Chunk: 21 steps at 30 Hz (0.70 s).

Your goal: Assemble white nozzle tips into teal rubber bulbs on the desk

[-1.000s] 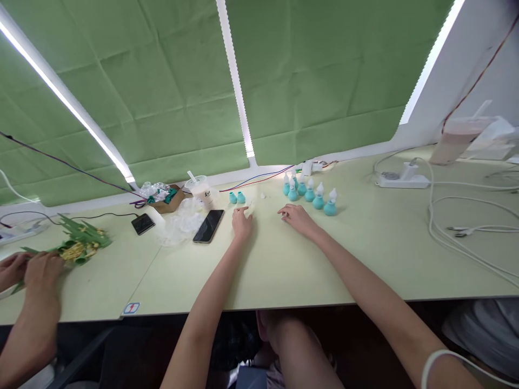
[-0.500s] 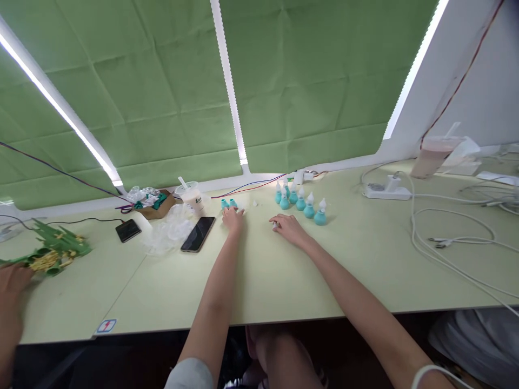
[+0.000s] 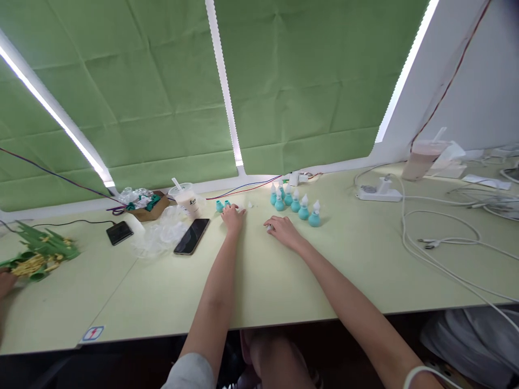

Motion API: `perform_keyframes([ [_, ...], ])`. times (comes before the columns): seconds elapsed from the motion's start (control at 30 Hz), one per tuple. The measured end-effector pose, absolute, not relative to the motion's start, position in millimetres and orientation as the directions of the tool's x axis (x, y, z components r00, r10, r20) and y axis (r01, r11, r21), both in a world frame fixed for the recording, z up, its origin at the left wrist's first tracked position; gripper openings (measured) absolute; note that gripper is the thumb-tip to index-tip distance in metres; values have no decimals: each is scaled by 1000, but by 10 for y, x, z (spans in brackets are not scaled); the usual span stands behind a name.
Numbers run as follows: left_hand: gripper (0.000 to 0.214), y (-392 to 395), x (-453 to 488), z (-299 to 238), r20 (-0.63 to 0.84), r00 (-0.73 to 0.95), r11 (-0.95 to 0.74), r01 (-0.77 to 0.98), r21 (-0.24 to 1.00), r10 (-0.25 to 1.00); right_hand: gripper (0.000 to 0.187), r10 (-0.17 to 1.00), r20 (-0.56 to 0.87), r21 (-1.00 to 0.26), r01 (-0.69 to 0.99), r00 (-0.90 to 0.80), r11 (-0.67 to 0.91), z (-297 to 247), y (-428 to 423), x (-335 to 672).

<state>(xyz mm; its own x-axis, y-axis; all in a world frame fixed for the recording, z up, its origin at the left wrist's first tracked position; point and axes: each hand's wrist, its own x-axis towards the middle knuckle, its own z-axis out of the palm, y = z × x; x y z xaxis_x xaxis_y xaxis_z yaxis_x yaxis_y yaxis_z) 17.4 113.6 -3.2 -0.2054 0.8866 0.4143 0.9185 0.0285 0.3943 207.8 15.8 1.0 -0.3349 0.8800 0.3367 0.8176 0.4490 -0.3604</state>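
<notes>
My left hand (image 3: pixel 233 219) rests on the pale green table (image 3: pixel 284 270), fingers curled toward two small teal bulbs (image 3: pixel 221 205) and a tiny white tip (image 3: pixel 240 208) just beyond it. Whether it grips anything is unclear. My right hand (image 3: pixel 280 229) lies on the table with its fingers curled over a small white piece (image 3: pixel 268 227). Behind it stands a cluster of several teal bulbs with white tips (image 3: pixel 295 201).
A black phone (image 3: pixel 192 236), crumpled clear plastic (image 3: pixel 156 236), a drink cup (image 3: pixel 185 199) and a small brown box (image 3: pixel 146 205) lie left of my hands. White cables (image 3: pixel 441 237) and a power strip (image 3: pixel 377 192) sprawl at right. Another person's hand (image 3: pixel 5 283) is beside green parts (image 3: pixel 36 254) at far left.
My left hand has reached forward to the two teal bulbs. My right hand has curled its fingers on the table. The other person's hands have slid out toward the left edge.
</notes>
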Motion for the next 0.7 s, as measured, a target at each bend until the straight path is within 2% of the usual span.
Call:
perform_keyframes([
  [0.13, 16, 1164, 197, -18, 429, -177, -4, 921, 389, 886, 24, 879, 343, -391, 801, -330, 453, 11, 152, 2083],
  [0.23, 17, 1085, 228, 10, 450, -74, -153, 881, 448, 890, 25, 884, 364, -514, 728, -293, 453, -2, 181, 2082],
  [0.37, 22, 757, 293, 47, 409, 231, -447, 685, 576, 883, 14, 907, 415, -778, 489, -68, 393, -1, 256, 2072],
  [0.47, 26, 468, 312, 45, 425, 334, -533, 648, 544, 841, 13, 929, 362, -907, 260, 80, 331, 2, 293, 2069],
  [0.57, 30, 305, 285, -3, 384, 375, -535, 651, 539, 843, 18, 954, 297, -950, 115, 39, 291, -19, 289, 2061],
  [0.7, 30, 285, 238, -91, 319, 397, -509, 660, 552, 861, 22, 959, 281, -955, 93, -34, 283, -57, 253, 2046],
])
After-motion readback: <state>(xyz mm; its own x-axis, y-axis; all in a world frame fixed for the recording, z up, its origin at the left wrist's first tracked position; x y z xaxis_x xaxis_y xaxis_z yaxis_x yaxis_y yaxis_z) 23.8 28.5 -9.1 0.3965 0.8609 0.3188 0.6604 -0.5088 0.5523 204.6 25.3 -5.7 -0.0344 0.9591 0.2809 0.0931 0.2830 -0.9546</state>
